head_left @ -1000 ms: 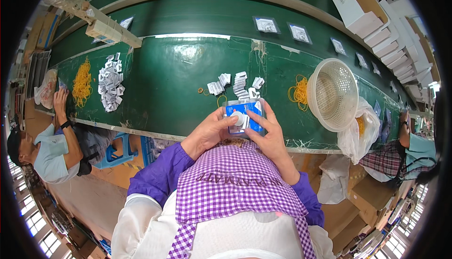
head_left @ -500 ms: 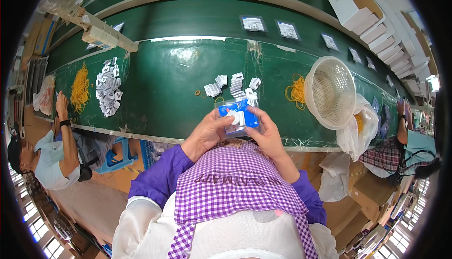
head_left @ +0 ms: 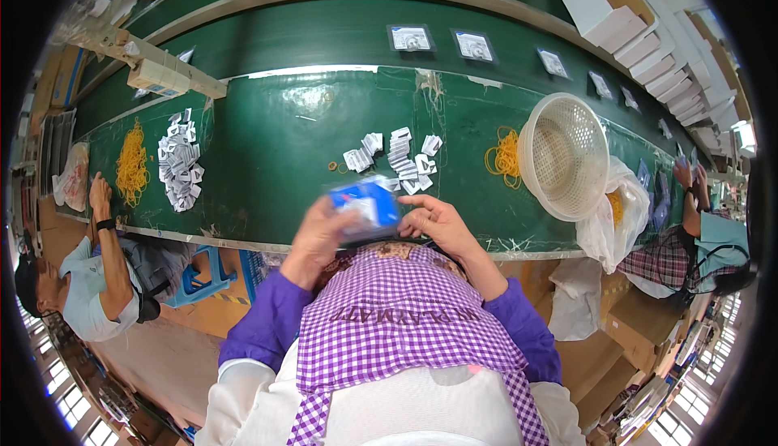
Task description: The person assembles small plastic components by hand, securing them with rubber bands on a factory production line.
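My left hand (head_left: 312, 235) grips a flat blue-and-white package (head_left: 374, 217) in clear plastic, held over the table's near edge and smeared by motion. At the package's right side, my right hand (head_left: 438, 225) has its fingers curled together; whether they pinch its edge or something small is too hard to see. Just beyond the package lie small stacks of folded white paper slips (head_left: 399, 152), with a few loose slips (head_left: 423, 170) beside them. A couple of small rubber bands (head_left: 333, 166) rest to their left.
On the green table (head_left: 275, 162), a bigger heap of white slips (head_left: 180, 162) and yellow rubber bands (head_left: 131, 166) lie left. More bands (head_left: 506, 156), a white basket (head_left: 565, 158) and a plastic bag (head_left: 608, 223) are right. Packages (head_left: 410, 38) line the far strip. Co-workers (head_left: 101, 276) flank me.
The package has moved left and tilted with my left hand. My right hand has slid off its front to the right side, fingers now curled. The view has shifted slightly.
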Motion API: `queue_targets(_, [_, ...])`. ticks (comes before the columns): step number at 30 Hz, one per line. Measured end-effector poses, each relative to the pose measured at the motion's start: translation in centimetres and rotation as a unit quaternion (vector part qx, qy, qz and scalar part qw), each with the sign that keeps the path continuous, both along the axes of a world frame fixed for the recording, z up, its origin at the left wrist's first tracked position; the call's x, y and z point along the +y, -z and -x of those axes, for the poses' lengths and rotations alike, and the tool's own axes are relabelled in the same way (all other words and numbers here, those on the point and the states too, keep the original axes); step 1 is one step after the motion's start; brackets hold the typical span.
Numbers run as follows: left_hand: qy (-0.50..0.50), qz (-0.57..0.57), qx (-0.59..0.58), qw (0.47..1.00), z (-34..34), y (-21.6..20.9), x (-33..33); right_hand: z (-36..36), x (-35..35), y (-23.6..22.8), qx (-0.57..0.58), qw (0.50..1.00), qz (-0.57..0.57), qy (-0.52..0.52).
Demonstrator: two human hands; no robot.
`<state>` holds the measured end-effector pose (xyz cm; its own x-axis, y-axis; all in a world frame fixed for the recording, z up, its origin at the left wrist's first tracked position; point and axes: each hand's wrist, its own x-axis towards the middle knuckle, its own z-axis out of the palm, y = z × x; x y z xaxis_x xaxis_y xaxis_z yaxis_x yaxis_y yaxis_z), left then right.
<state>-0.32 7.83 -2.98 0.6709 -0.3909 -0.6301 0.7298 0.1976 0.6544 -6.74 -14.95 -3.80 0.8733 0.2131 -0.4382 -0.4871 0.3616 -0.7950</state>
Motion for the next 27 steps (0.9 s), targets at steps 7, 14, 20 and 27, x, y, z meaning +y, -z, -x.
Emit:
queue_targets(7, [-0.144, -0.014, -0.076, 0.987, -3.0, -0.8, 9.1, -0.6, -0.8, 4.4, -0.202, 0.868, 0.452, 0.024])
queue_targets(14, [-0.082, 0.075, -0.058, 0.992, -1.7, -1.0, 5.4, -3.1, 3.0, 7.1, -0.251, 0.751, 0.602, -0.102])
queue_targets(20, [0.148, 0.124, -0.104, 0.976, -1.8, -3.6, 1.2, -3.7, 2.3, 1.5, -0.109, 0.989, 0.082, -0.055])
queue_targets(27, [0.226, 0.135, -0.057, 0.963, -2.6, -3.0, -1.4, -3.4, 0.3, -2.0, -0.047, 0.998, 0.035, 0.038])
